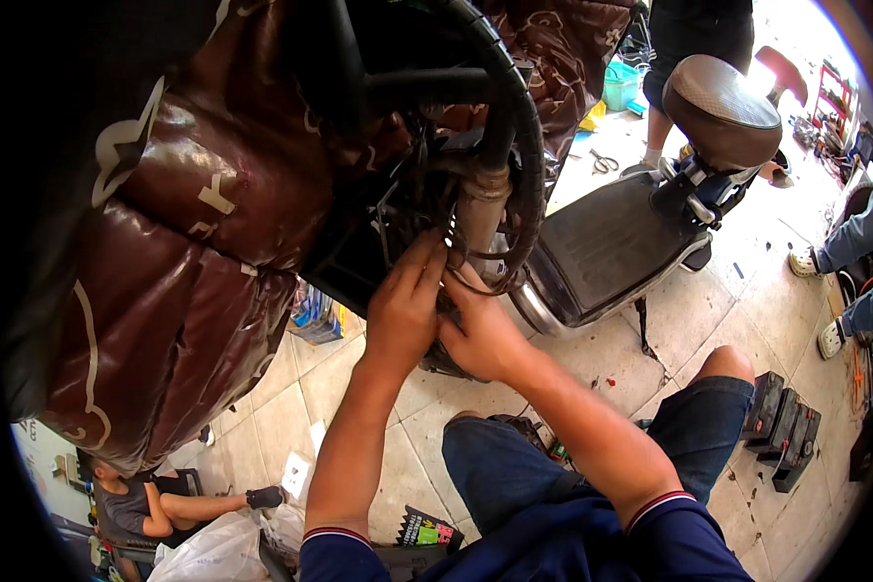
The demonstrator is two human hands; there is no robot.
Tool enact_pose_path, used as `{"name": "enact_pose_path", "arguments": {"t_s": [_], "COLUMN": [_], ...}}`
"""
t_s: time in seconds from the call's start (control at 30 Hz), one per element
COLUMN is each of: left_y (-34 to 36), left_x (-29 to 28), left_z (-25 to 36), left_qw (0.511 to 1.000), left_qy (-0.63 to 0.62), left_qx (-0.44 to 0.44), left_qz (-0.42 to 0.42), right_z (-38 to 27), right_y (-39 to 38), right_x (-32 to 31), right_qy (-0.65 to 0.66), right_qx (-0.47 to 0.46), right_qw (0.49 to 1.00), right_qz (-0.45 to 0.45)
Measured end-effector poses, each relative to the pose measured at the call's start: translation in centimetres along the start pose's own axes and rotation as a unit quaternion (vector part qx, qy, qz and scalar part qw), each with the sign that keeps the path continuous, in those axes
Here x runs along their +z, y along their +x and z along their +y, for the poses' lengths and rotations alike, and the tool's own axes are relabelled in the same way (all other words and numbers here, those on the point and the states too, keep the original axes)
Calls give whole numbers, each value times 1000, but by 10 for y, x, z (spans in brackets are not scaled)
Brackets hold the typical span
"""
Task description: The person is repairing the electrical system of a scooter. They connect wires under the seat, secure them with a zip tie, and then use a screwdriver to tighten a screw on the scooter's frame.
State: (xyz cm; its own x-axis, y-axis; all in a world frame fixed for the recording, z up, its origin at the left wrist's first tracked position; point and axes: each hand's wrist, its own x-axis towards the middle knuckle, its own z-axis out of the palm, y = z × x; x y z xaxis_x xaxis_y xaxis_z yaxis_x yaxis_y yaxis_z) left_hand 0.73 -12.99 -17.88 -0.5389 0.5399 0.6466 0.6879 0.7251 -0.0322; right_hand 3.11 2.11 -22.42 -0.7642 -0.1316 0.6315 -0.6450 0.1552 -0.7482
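Observation:
Both my hands meet at the front of a scooter, under its black curved handlebar cable (526,116). My left hand (407,306) reaches up, fingers closed together at a cluster of thin dark wires (435,199). My right hand (480,330) is beside it, with thumb and fingers bent in toward the same spot. A loop of dark cable passes over the right fingers. What the fingertips pinch is too small and shaded to make out. Just above them stands the worn, pale steering column (481,209). A brown quilted cover (223,184) hangs over the scooter's left side.
Right of my hands is a scooter footboard (601,252) with a brown seat (723,107). Black batteries (784,427) sit on the tiled floor by my knee. Scissors (603,162) lie farther off. Other people are at the right and lower left, near a white plastic bag (213,553).

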Motion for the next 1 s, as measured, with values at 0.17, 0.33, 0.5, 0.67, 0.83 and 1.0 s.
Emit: {"name": "enact_pose_path", "arguments": {"t_s": [0.17,0.33,0.5,0.67,0.83,1.0], "left_y": [-6,-23,-40,-20,30,49], "left_x": [18,23,10,-14,-52,-67], "left_z": [8,4,-12,-7,-7,-19], "left_qw": [994,984,993,983,988,979], "left_qy": [108,167,78,22,-11,76], "left_qx": [-12,-55,-3,16,155,181], "left_qz": [2,10,85,182,11,-46], "right_z": [-20,-22,-22,-20,-21,-14], "right_y": [-29,-13,18,35,29,16], "right_x": [-1,3,17,16,12,20], "right_qy": [-58,-69,-39,-68,-60,-46], "right_qx": [-13,-5,-21,-43,77,-20], "right_qw": [998,998,999,996,995,997], "right_qz": [35,2,7,48,-34,53]}}
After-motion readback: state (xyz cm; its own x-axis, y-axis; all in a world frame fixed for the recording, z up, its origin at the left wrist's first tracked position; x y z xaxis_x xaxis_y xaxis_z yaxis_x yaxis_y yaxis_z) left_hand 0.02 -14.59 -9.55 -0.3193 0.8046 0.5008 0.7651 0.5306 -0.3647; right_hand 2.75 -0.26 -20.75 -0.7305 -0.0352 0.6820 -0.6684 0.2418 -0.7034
